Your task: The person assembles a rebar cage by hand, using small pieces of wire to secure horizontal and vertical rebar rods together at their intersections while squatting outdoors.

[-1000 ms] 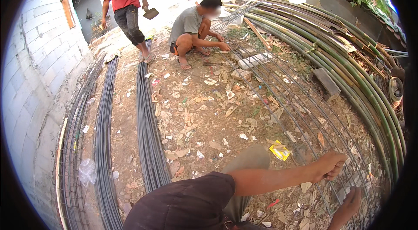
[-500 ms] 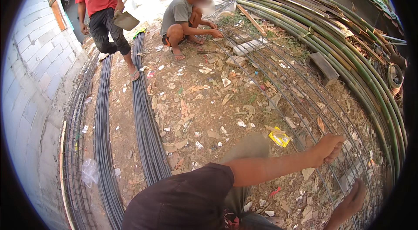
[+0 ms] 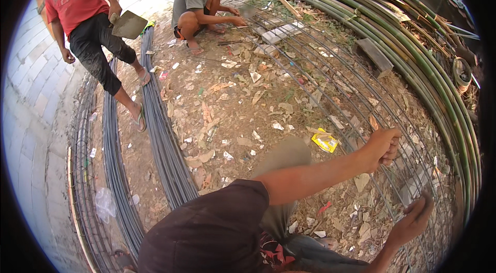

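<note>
A long lattice of dark steel rods (image 3: 336,92) runs diagonally across the littered ground on my right. My left hand (image 3: 382,146) is closed at its near part, arm reaching across my body; what the fingers grip is hidden. Lower down, my right hand (image 3: 416,216) is against the same rods with fingers curled and close together, and what is between them is too unclear to name. A pale block (image 3: 413,185) lies under the rods between my hands, and a yellow packet (image 3: 324,139) lies to the left of them.
A crouching co-worker (image 3: 191,7) handles the far rods; another person (image 3: 80,2) in red walks among rod bundles (image 3: 165,149) carrying a flat blade tool (image 3: 129,25). Green bamboo poles (image 3: 423,76) curve along the right, beside a plank (image 3: 374,53). A block wall (image 3: 28,92) stands left.
The person in red has stepped forward and leftward in the picture with the blade tool. My view has tilted, raising the scene in the frame. Both my hands remain at the rods, shifted slightly upward.
</note>
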The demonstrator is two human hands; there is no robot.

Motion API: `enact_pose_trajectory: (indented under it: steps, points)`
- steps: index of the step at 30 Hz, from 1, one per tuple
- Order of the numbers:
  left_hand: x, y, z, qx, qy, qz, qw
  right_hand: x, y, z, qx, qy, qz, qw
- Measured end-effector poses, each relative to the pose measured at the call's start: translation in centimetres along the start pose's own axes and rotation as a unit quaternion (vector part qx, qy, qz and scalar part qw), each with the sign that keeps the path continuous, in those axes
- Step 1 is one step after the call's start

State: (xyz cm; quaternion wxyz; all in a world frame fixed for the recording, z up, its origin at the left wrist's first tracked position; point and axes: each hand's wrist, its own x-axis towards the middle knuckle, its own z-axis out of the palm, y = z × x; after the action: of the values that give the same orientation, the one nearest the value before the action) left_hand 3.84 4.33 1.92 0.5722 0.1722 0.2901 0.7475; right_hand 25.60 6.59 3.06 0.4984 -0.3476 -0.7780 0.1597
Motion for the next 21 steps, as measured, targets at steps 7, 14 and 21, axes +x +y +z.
enact_pose_trajectory:
  steps: [7, 14, 21]
  points:
    - [-0.5, 1.9, 1.3, 0.000, -0.004, 0.034, 0.999, -4.5, 2.7, 5.1, -0.064, -0.432, -0.002, 0.900]
    - [1.4, 9.7, -5.0, -0.154, -0.007, 0.139, 0.978, -0.8, -1.2, 1.0, 0.053, -0.341, -0.019, 0.938]
    - [4.8, 14.2, -15.7, -0.114, -0.200, 0.193, 0.954, -5.2, 1.6, 4.1, 0.166, -0.317, -0.019, 0.934]
